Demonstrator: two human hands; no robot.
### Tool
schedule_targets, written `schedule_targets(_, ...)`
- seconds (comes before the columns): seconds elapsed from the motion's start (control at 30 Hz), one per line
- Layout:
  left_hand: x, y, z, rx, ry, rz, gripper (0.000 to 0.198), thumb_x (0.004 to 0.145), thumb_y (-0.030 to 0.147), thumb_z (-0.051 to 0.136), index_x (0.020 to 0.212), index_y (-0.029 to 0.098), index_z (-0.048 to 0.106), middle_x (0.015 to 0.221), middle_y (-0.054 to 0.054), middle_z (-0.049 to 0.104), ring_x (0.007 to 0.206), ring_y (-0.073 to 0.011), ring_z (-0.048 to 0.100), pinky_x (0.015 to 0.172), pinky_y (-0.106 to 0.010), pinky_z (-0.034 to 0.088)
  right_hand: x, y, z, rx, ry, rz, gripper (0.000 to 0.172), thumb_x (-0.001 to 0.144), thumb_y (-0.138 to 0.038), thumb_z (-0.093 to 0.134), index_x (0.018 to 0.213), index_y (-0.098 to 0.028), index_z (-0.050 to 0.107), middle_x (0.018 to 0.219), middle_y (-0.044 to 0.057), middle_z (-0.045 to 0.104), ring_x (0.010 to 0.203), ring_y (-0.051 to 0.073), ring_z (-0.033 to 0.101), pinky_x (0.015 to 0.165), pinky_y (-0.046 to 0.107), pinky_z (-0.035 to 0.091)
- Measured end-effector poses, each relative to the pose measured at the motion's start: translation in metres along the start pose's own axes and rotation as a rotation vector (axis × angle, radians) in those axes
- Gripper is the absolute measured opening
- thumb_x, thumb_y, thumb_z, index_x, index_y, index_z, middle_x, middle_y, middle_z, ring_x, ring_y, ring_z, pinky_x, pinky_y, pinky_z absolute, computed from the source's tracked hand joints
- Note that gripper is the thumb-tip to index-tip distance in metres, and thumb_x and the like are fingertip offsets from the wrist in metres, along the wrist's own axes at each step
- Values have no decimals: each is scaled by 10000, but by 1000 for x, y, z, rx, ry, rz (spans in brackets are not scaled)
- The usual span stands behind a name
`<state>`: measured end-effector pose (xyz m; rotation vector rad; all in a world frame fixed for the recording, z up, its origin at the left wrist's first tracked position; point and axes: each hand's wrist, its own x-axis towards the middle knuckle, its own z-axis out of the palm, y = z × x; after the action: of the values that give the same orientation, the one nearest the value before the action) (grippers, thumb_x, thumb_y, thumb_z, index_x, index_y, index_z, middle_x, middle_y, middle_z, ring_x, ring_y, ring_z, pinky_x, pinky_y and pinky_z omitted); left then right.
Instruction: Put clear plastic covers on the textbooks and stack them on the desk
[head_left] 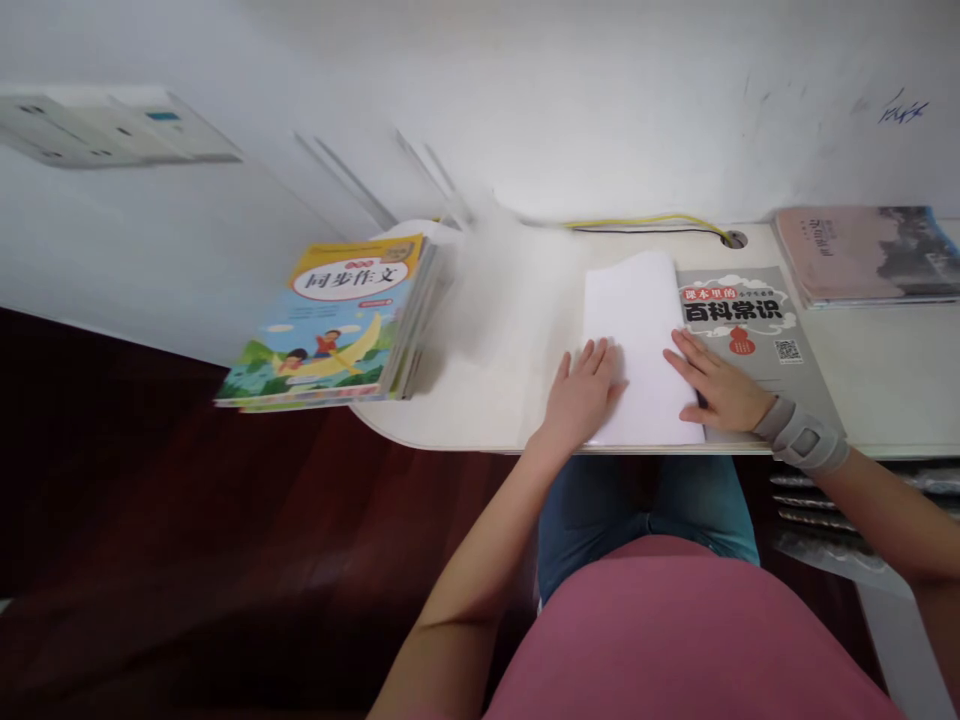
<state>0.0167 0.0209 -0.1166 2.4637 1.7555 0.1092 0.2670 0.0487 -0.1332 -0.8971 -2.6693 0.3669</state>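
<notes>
Both hands open and flat, no grasp: left hand [583, 395] lies over the left edge of a white paper stack [637, 345], right hand [716, 385] has its fingertips on the stack's right edge, with a grey wrist brace [801, 436] on that wrist. Stack sits near the front edge of a white desk [885, 380], overlapping a grey 百科常识 book [750, 320]. Further off, a thick pile of 同步作文 workbooks [322, 325] overhangs the desk's left edge; behind, a pink book [862, 255] and a yellow cable [645, 221] running to a desk grommet [733, 239].
</notes>
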Motion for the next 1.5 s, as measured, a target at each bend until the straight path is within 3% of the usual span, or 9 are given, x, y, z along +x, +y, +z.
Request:
schedule_targets(0.13, 6, 36, -1, -63, 20, 205, 696, 946, 523, 336, 1469, 68, 276, 1550, -177, 232, 1443, -247, 207, 1151, -445, 247, 0, 3, 1, 67, 106, 162, 717, 941, -495, 323, 1523, -131, 114, 1581, 156, 126, 1455, 253, 131, 1169, 509, 239)
schedule_targets(0.23, 19, 63, -1, -65, 20, 298, 748, 917, 588, 334, 1480, 100, 258, 1563, -172, 196, 1453, -292, 144, 1134, -554, 216, 0, 8, 3, 128, 188, 278, 617, 964, -436, 231, 1520, -179, 164, 1550, 121, 269, 1431, 228, 240, 1170, 492, 265)
schedule_targets(0.33, 29, 75, -2, -54, 15, 279, 723, 916, 560, 373, 1472, 106, 288, 1569, -163, 181, 1445, -364, 130, 1101, -641, 198, -1, 11, 4, 164, 205, 313, 569, 967, -414, 202, 1500, -221, 249, 1505, 98, 371, 1394, 215, 332, 1164, 479, 295)
schedule_targets(0.47, 30, 71, -5, -82, -18, 196, 698, 889, 464, 477, 1468, 114, 307, 1573, -147, 184, 1427, -426, 134, 1086, -658, 213, 0, 9, 4, 140, 198, 275, 563, 960, -405, 272, 1490, -214, 279, 1500, 106, 378, 1385, 232, 351, 1153, 493, 315)
schedule_targets(0.8, 12, 54, -6, -183, -64, 140, 629, 932, 387, 418, 1477, 114, 263, 1577, -169, 150, 1442, -377, 101, 1094, -566, 290, -1, 7, 2, 77, 129, -11, 629, 915, -374, 482, 1480, -179, 288, 1512, 162, 338, 1371, 283, 370, 1088, 528, 385)
schedule_targets(1.0, 15, 59, 1, -193, -62, 151, 619, 941, 351, 394, 1486, 103, 237, 1574, -174, 145, 1440, -356, 134, 1113, -561, 259, -3, 6, 5, 18, 239, 46, 553, 926, -318, 461, 1453, -192, 348, 1476, 150, 406, 1359, 273, 390, 1092, 518, 391)
schedule_targets(1.27, 13, 48, 9, -177, -1, 155, 608, 936, 361, 397, 1475, 109, 270, 1574, -169, 158, 1449, -342, 97, 1116, -567, 247, 4, -1, 4, -84, 39, 16, 610, 940, -398, 405, 1464, -104, 301, 1518, 194, 311, 1416, 298, 270, 1130, 538, 312)
schedule_targets(1.43, 15, 52, 15, -220, 4, 161, 601, 962, 351, 325, 1493, 102, 197, 1566, -189, 159, 1446, -324, 137, 1110, -578, 244, 0, 3, 3, 49, 148, 132, 515, 969, -378, 315, 1431, -157, 367, 1481, 170, 391, 1387, 250, 343, 1135, 501, 320)
schedule_targets(1.5, 10, 51, 12, -193, 29, 209, 633, 965, 425, 325, 1492, 96, 200, 1561, -199, 169, 1446, -332, 128, 1103, -581, 257, 3, 11, -1, 96, 145, 184, 512, 965, -399, 315, 1424, -180, 379, 1481, 160, 390, 1379, 248, 359, 1130, 495, 332)
